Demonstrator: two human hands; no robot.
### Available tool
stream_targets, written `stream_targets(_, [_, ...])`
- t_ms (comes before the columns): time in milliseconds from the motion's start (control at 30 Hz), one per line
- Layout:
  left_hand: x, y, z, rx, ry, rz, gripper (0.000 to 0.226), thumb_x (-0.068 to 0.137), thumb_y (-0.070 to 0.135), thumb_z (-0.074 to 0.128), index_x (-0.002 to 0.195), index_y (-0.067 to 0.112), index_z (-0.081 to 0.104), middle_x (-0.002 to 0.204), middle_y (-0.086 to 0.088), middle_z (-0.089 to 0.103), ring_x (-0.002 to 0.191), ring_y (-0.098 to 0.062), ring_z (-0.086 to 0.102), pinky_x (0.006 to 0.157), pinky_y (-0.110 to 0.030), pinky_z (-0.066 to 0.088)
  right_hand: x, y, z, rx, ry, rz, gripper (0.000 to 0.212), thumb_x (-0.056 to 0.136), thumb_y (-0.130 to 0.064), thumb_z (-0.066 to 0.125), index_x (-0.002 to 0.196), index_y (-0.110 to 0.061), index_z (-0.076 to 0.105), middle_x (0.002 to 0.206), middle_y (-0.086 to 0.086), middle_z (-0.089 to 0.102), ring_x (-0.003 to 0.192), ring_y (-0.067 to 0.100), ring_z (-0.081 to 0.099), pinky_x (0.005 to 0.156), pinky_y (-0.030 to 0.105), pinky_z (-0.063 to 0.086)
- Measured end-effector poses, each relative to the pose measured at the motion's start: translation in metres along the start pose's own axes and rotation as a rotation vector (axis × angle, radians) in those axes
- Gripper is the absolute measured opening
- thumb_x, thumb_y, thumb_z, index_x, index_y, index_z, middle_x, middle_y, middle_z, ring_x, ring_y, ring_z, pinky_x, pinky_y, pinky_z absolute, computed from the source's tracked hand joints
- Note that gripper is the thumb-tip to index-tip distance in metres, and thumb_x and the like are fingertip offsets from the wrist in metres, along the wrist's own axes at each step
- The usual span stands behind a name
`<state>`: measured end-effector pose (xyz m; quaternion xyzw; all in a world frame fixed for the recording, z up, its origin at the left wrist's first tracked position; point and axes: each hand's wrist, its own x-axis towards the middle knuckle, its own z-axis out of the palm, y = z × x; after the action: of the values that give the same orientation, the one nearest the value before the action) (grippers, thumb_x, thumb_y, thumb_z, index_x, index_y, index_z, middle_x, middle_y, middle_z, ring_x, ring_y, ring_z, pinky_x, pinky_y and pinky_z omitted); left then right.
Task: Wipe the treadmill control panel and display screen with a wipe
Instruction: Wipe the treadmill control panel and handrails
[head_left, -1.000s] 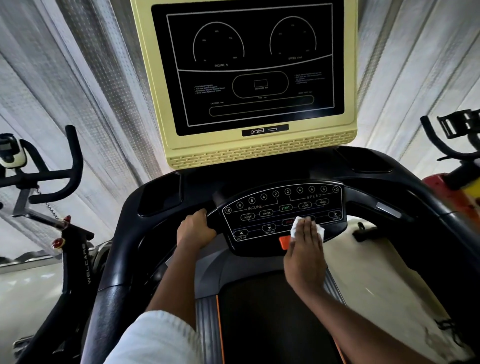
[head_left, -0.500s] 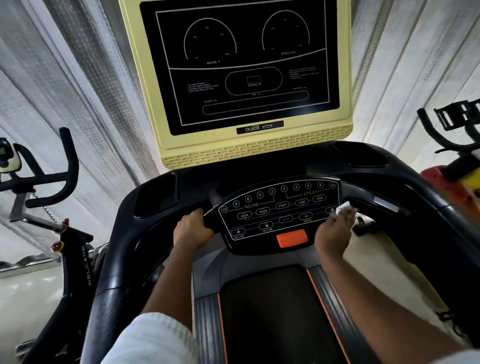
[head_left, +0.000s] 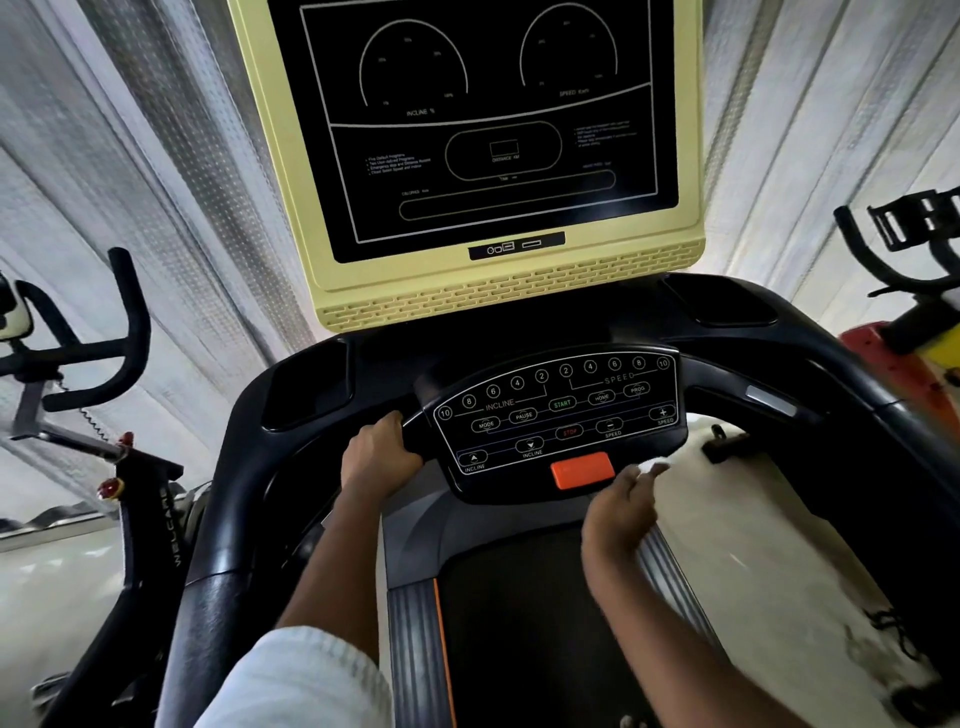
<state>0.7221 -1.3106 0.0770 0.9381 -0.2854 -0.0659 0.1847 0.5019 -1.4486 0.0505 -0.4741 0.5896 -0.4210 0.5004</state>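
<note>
The black control panel (head_left: 558, 415) with round buttons and an orange stop tab (head_left: 582, 469) sits in the middle of the treadmill console. Above it rises the dark display screen (head_left: 488, 124) in a pale yellow frame. My right hand (head_left: 621, 512) is blurred, just below the panel's lower right edge, holding a white wipe (head_left: 658, 462) at its fingertips. My left hand (head_left: 376, 460) grips the black handlebar at the panel's left side.
The black treadmill belt (head_left: 519, 634) runs below the hands. An exercise bike (head_left: 104, 415) stands at the left, and another bike with red and yellow parts (head_left: 914, 332) at the right. Two dark cup recesses flank the console, the left cup recess (head_left: 304, 387) nearest my left hand.
My right hand swept the wipe from the panel's centre out to its right end, then dropped back down and left below the panel's lower edge. My left hand stayed on the handlebar.
</note>
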Motion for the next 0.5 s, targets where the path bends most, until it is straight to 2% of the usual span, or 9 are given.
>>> stream_targets(33, [0.000, -0.001, 0.000, -0.005, -0.010, 0.001, 0.026, 0.072, 0.027, 0.070, 0.085, 0.016, 0.051, 0.071, 0.001, 0.051, 0.067, -0.027, 0.050, 0.061, -0.032, 0.039, -0.010, 0.011, 0.004, -0.013, -0.015, 0.027, 0.043, 0.108, -0.024, 0.033, 0.117, 0.012, 0.053, 0.080, 0.024, 0.056, 0.072, 0.037, 0.055, 0.066, 0.026, 0.036])
stream_targets(67, [0.001, -0.001, -0.001, -0.015, -0.026, 0.004, 0.027, 0.071, 0.028, 0.071, 0.086, 0.016, 0.051, 0.072, 0.000, 0.052, 0.068, -0.028, 0.052, 0.061, -0.032, 0.039, -0.020, 0.018, 0.007, -0.030, -0.025, 0.056, 0.043, 0.108, -0.025, 0.032, 0.111, 0.012, 0.054, 0.084, 0.023, 0.059, 0.078, 0.038, 0.059, 0.069, 0.028, 0.038])
stream_targets(133, [0.003, -0.004, -0.003, -0.038, -0.075, 0.016, 0.031, 0.071, 0.030, 0.073, 0.088, 0.017, 0.051, 0.078, -0.002, 0.058, 0.075, -0.031, 0.058, 0.061, -0.032, 0.040, -0.036, 0.024, 0.014, -0.062, -0.046, 0.106, 0.045, 0.108, -0.026, 0.031, 0.112, 0.011, 0.055, 0.100, 0.029, 0.064, 0.092, 0.041, 0.063, 0.073, 0.034, 0.041])
stream_targets(167, [0.004, -0.006, -0.004, -0.044, -0.101, 0.025, 0.033, 0.071, 0.032, 0.074, 0.090, 0.018, 0.052, 0.081, -0.003, 0.061, 0.078, -0.031, 0.060, 0.062, -0.033, 0.040, -0.044, 0.022, 0.017, -0.084, -0.059, 0.115, 0.045, 0.108, -0.026, 0.031, 0.113, 0.011, 0.055, 0.102, 0.030, 0.065, 0.093, 0.041, 0.064, 0.072, 0.034, 0.041])
stream_targets(300, [0.005, -0.008, -0.012, -0.112, -0.202, 0.035, 0.039, 0.074, 0.034, 0.075, 0.102, 0.016, 0.054, 0.090, -0.003, 0.064, 0.083, -0.025, 0.062, 0.068, -0.035, 0.047, -0.072, 0.015, 0.023, -0.152, -0.148, 0.110, 0.039, 0.107, -0.021, 0.032, 0.110, 0.011, 0.055, 0.099, 0.028, 0.066, 0.082, 0.033, 0.063, 0.063, 0.029, 0.041])
stream_targets(433, [0.005, -0.007, -0.019, -0.219, -0.309, -0.010, 0.045, 0.071, 0.043, 0.066, 0.105, 0.016, 0.053, 0.093, -0.005, 0.064, 0.084, -0.022, 0.061, 0.074, -0.037, 0.049, -0.091, 0.011, 0.029, -0.188, -0.220, 0.110, 0.036, 0.107, -0.019, 0.035, 0.111, 0.009, 0.058, 0.103, 0.026, 0.067, 0.094, 0.038, 0.066, 0.069, 0.028, 0.038])
stream_targets(500, [0.004, -0.007, -0.021, -0.301, -0.328, -0.049, 0.040, 0.071, 0.043, 0.061, 0.103, 0.019, 0.054, 0.095, -0.006, 0.064, 0.087, -0.023, 0.061, 0.076, -0.038, 0.048, -0.102, 0.009, 0.034, -0.193, -0.286, 0.091, 0.033, 0.106, -0.016, 0.037, 0.108, 0.009, 0.059, 0.102, 0.024, 0.067, 0.091, 0.035, 0.065, 0.069, 0.026, 0.037])
